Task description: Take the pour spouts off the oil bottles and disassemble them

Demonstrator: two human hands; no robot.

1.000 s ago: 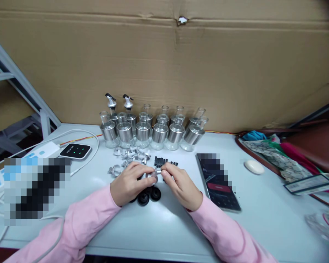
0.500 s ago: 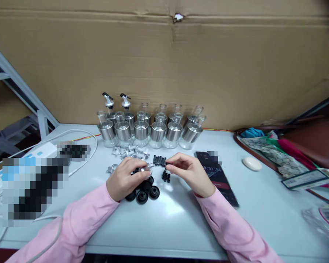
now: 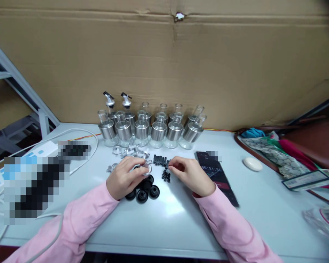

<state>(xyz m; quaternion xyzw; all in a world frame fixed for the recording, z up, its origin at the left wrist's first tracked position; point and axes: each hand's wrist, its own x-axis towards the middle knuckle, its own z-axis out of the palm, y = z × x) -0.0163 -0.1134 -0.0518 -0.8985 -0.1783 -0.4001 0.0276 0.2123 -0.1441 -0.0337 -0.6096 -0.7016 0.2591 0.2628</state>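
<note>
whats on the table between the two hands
In the head view, a small cluster of short black pieces lies on the table between the left hand and the right hand. The left hand grips a silver fitting.

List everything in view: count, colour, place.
bottles: about twelve, clear glass with steel collars, two rows at the cardboard
pourers: two, black-tipped, on the back-left bottles
spout parts: loose pile, silver, before the bottles
tubes: a row and a small heap, black, between the hands
stoppers: about four, black, by the left hand
phone: one, black, right of the right hand
oval lump: one, white, right of the phone
tray: one, dark, far right, holding cloths
cables: white, far left
cardboard: brown, behind
table: pale
left hand: pinches a silver part
right hand: fingertips at the tubes; grip unclear
</note>
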